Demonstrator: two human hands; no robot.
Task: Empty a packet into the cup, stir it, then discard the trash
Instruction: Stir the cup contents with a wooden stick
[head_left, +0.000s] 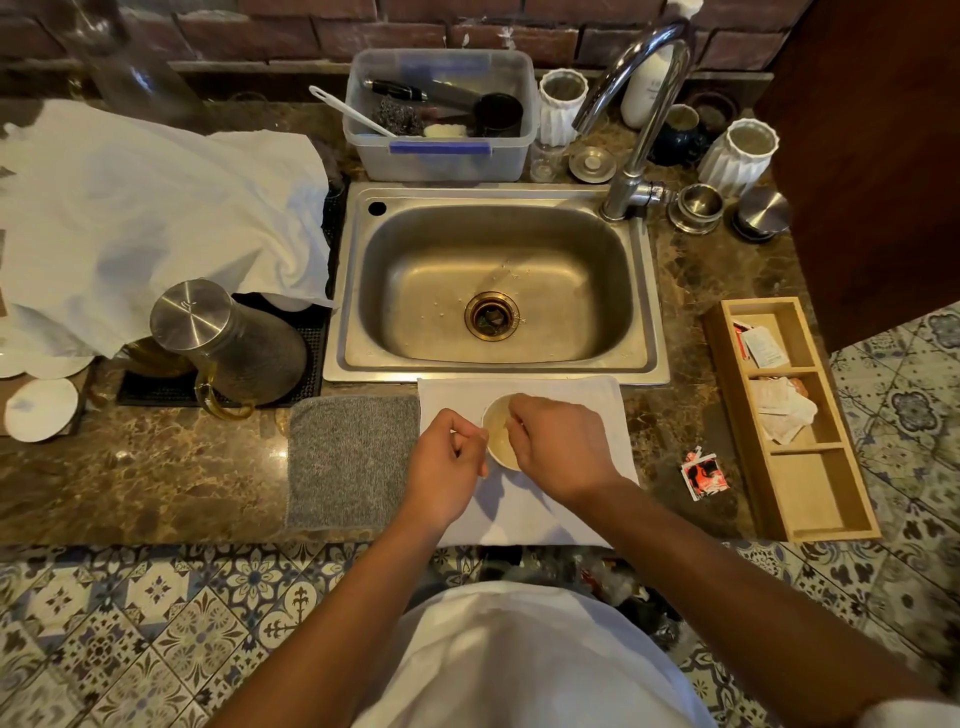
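A small white cup (497, 440) holding pale brownish liquid stands on a white cloth (571, 395) at the counter's front edge, just below the sink. My left hand (441, 467) is curled against the cup's left rim and holds it. My right hand (558, 447) hovers over the cup's right half with its fingers pinched downward into the cup, as on a thin stirrer that the fingers almost entirely hide. A torn red-and-white packet (702, 472) lies flat on the counter to the right of the cloth, apart from both hands.
A grey mat (348, 462) lies left of the cloth. The steel sink (493, 291) and tap (639, 104) are behind it. A wooden tray (795, 499) with packets sits at the right. A steel-lidded jug (228, 343), white cloth heap and plates are at the left.
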